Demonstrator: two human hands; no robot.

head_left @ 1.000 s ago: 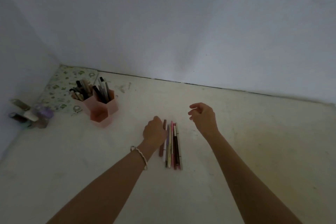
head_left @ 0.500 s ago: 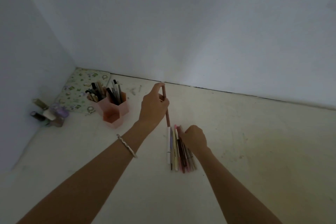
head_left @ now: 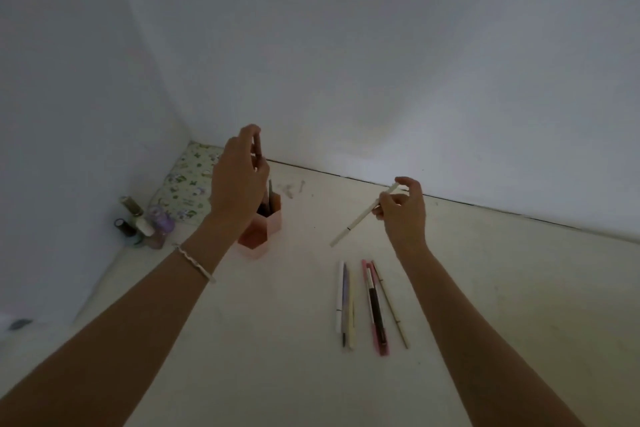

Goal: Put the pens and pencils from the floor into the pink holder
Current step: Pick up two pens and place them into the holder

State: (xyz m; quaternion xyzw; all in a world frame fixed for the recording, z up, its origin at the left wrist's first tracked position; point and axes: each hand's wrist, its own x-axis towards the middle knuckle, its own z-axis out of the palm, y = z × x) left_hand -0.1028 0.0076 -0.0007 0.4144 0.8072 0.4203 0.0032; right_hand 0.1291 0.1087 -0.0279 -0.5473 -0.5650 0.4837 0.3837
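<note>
Since half a second ago my left hand (head_left: 239, 184) has carried its brown pencil (head_left: 257, 152) from above the row on the floor across to the pink holder (head_left: 261, 232), and my right hand (head_left: 403, 211) has come up off the pile with a white pen (head_left: 363, 215). From the head view, the only one I have, the left hand is closed around the brown pencil near its top, holding it roughly upright just over the holder's mouth; its lower end seems to sit among the pens already standing there, though my hand hides the opening. The right hand pinches the white pen near its upper end, slanted, clear of the floor. About six pens and pencils (head_left: 370, 305) lie side by side on the floor (head_left: 485, 340) ahead of me, right of the holder. I judge this the drop-in step: next the left must let go so the pencil slides in, then the right brings the white pen over.
</note>
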